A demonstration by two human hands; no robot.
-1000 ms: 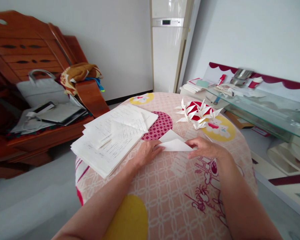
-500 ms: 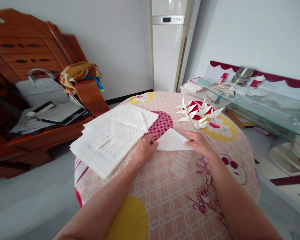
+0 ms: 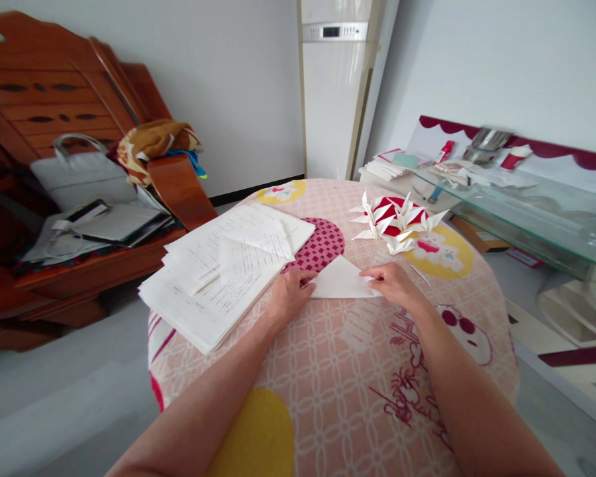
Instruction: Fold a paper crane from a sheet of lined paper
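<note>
**A:** On the bench [image 3: 338, 391], in the middle of its patterned cloth, what sits between the two hands?

**B:** A folded white paper [image 3: 341, 281]. It is a flat triangle, with its point away from the person and its long edge toward them.

**A:** Where are the hands against it?

**B:** The left hand [image 3: 288, 296] lies at the triangle's left corner, with its fingertips resting on the edge there. The right hand [image 3: 395, 285] covers the right corner, with its fingers lying on top of the sheet.

**A:** Is either grip clamped on it?

**B:** No. Both grips are spread flat and pressing down, and nothing is pinched or lifted. The paper lies flat on the cloth and spans the gap between the hands.

**A:** And around it?

**B:** Just left of the left hand is a stack of printed sheets [image 3: 218, 271], untidily fanned. I cannot tell whether it touches the hand. Beyond the right hand, clear of the triangle, a cluster of paper cranes [image 3: 397, 225] sits on a red patch of the cloth. Off the bench, a wooden settee [image 3: 79, 119] on the left carries a grey bag [image 3: 82, 175]. A glass shelf [image 3: 526, 212] runs along the right.
</note>
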